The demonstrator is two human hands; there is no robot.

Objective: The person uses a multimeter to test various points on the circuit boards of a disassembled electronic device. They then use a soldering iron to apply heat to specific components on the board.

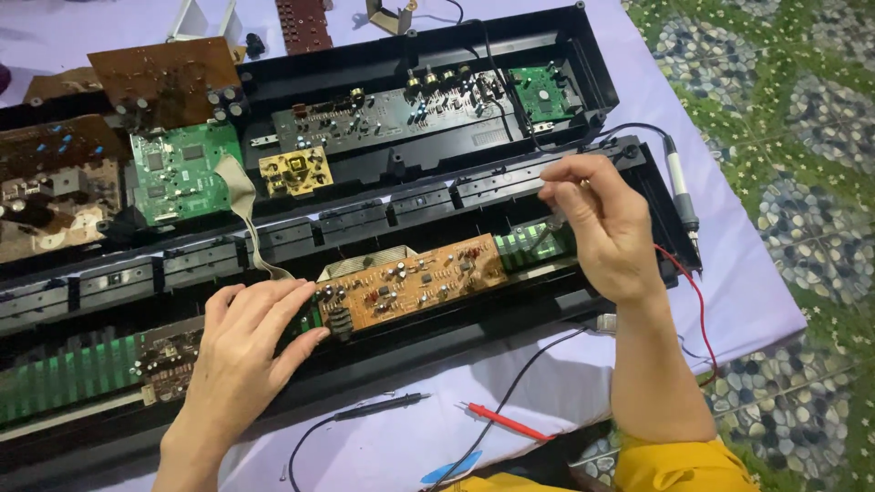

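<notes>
My left hand (241, 351) rests flat, fingers together, on the left end of an orange-brown circuit board (415, 282) inside a long black opened case (437, 196). My right hand (602, 223) hovers over the board's right end, above a green board section (538, 244). Its thumb and forefinger are pinched together; whether something small sits between them is too small to tell.
Green (178, 169), yellow (293, 171) and brown (164, 77) circuit boards lie in the case's rear half. A soldering iron (682, 191) rests at the right edge. Black (383, 408) and red (506, 422) meter probes lie on the lilac cloth (747, 292) near me.
</notes>
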